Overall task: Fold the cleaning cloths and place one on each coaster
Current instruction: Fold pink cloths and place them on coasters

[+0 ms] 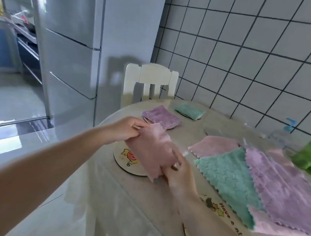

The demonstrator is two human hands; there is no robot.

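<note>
I hold a folded pink cloth (154,150) in the air above a round coaster (125,161) with a cartoon print. My left hand (127,128) pinches the cloth's far end and my right hand (180,170) grips its near end. A folded purple cloth (162,116) lies on a coaster further back, and a folded teal cloth (190,110) on another behind it. To the right, unfolded cloths overlap flat on the table: pink (212,145), teal (231,177), purple (280,187). Another printed coaster (223,211) peeks out under my right forearm.
The round table (138,198) has a pale cover. A white chair (150,83) stands at its far side, against a tiled wall (244,59). A green bag (309,156) and clear plastic wrap (279,137) lie at the right. A fridge (73,50) stands left.
</note>
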